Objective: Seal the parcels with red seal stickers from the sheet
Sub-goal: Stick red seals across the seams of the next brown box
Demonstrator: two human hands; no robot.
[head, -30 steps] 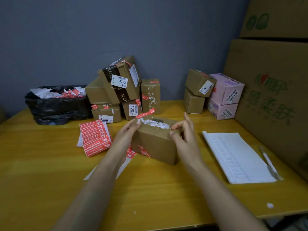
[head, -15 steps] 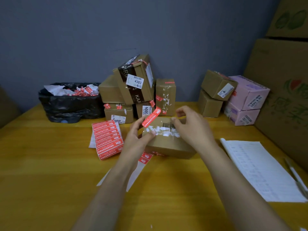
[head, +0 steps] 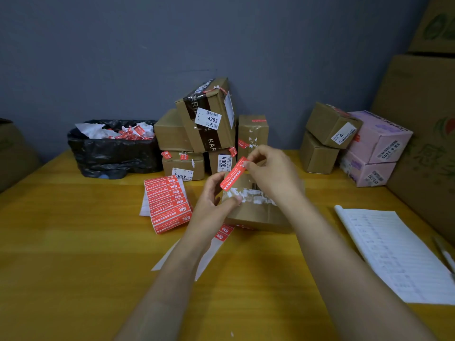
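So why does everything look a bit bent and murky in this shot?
Head view: dim, flat light with no hard shadows; the wide lens bows the table and the big carton at right; the right hand and red sticker are slightly smeared, print unreadable; the 4303 label reads clearly.

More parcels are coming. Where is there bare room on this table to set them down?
Widest: the near-left table, before the bin and left of the sticker sheet. Smaller: between the pink boxes and the notebook. Crowded: the middle, where the left hand and right hand hold a sticker over a parcel.
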